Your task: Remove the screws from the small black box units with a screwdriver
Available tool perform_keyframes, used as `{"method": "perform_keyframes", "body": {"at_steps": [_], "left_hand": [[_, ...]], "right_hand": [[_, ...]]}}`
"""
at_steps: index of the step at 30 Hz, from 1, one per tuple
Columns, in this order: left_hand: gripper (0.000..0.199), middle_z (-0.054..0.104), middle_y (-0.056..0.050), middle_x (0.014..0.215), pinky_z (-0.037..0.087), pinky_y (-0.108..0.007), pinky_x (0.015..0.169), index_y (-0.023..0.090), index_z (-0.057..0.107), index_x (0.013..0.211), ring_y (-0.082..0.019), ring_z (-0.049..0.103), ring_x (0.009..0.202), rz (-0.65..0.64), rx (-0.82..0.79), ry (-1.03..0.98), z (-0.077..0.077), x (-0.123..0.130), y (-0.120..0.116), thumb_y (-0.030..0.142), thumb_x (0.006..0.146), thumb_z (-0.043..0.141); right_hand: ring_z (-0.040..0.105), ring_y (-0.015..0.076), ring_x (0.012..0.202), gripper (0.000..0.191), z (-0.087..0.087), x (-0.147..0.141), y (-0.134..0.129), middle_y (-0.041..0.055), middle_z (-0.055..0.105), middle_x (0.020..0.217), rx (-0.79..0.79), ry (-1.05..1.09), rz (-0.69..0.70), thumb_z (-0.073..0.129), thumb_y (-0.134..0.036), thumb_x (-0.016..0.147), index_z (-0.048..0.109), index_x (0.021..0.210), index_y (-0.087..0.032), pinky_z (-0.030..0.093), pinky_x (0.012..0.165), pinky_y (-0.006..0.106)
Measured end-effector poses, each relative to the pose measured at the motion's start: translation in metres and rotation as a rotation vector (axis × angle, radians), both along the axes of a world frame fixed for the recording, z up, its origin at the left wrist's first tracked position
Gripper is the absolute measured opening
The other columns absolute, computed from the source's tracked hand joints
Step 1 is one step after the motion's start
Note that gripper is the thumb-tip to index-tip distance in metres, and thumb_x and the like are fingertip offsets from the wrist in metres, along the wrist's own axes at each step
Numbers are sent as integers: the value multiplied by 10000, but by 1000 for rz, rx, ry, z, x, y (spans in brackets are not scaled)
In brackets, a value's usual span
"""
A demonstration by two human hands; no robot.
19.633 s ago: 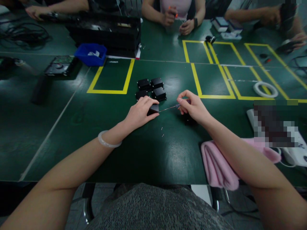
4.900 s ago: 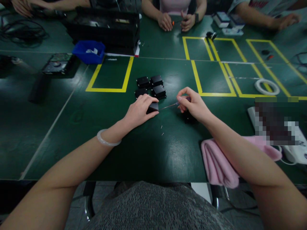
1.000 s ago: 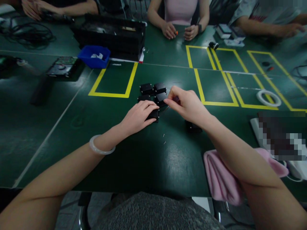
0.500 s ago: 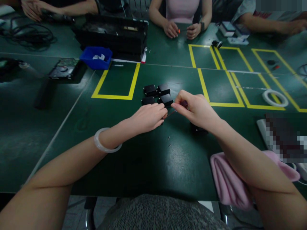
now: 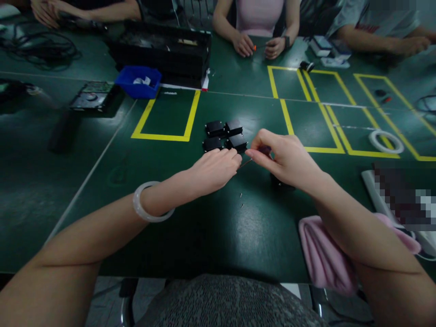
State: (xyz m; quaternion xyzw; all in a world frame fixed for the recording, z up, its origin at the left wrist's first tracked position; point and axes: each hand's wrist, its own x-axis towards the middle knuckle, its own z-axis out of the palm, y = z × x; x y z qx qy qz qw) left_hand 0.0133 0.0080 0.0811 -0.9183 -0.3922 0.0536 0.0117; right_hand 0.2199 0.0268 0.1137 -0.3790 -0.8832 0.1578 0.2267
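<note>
My right hand (image 5: 281, 156) is closed round the handle of a screwdriver (image 5: 245, 162), whose thin shaft slants down to the left. Its tip ends at the fingers of my left hand (image 5: 218, 169), which are curled over something they hide. Just beyond my left hand sit several small black boxes (image 5: 236, 142) with shiny screws at their edges. Another black piece (image 5: 281, 182) lies under my right wrist, partly covered. Two tiny screws (image 5: 241, 195) rest on the green table (image 5: 211, 236) between my forearms.
A blue bin (image 5: 139, 82) stands at the far left by a long black case (image 5: 163, 52) and a hard drive (image 5: 91, 97). Yellow tape outlines mark the table. At right lie a tape roll (image 5: 386, 141) and a pink cloth (image 5: 327, 254). Co-workers' hands (image 5: 243, 45) are across the table.
My left hand has shifted slightly right and turned a little more over what it covers. The right hand stays on the screwdriver, and the view has moved slightly.
</note>
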Motion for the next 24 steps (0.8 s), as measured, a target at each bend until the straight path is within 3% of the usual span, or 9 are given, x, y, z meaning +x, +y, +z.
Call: {"method": "perform_keyframes", "body": {"at_steps": [5, 7, 10, 16, 21, 24], "left_hand": [[145, 691, -114, 1109, 507, -335, 742, 127, 608, 1103, -231, 690, 934, 12, -275, -58, 3, 2, -20, 233, 1047, 526], [103, 694, -101, 1111, 504, -320, 728, 140, 615, 1065, -213, 690, 918, 34, -408, -51, -1, 3, -25, 213, 1033, 551], [70, 690, -94, 1081, 501, -317, 739, 145, 623, 1008, -211, 682, 923, 16, -479, -85, -12, 5, -28, 193, 1012, 571], [105, 656, -89, 1128, 502, -305, 755, 152, 597, 1046, -187, 652, 919, 30, -493, -232, -26, -3, -32, 244, 996, 610], [553, 622, -105, 1204, 515, -346, 843, 155, 564, 1234, -255, 616, 1080, -25, -288, -321, -44, -1, -38, 559, 900, 742], [665, 626, -116, 1172, 513, -376, 849, 140, 579, 1212, -277, 596, 1055, -62, -158, -305, -54, 8, -41, 704, 874, 687]], "right_hand": [[535, 137, 606, 154, -5, 2, -4, -5, 610, 685, -124, 18, 78, 599, -299, 975, 550, 861, -207, 311, 608, 271], [526, 133, 592, 161, -14, 0, -6, -10, 602, 667, -190, -13, 101, 602, -300, 969, 548, 850, -206, 302, 599, 266], [528, 133, 593, 158, -25, -2, -9, -8, 607, 672, -251, -44, 105, 604, -303, 967, 548, 857, -204, 294, 601, 263], [560, 154, 652, 151, -32, 2, -14, 13, 615, 705, -247, -74, 102, 602, -300, 969, 567, 863, -198, 336, 644, 272], [570, 142, 617, 186, -36, 13, -14, 9, 635, 690, -297, 37, 114, 608, -313, 974, 581, 836, -191, 369, 623, 267], [565, 126, 597, 222, -33, 21, -9, -2, 634, 671, -333, 181, 109, 644, -340, 967, 598, 815, -186, 394, 591, 254]]}}
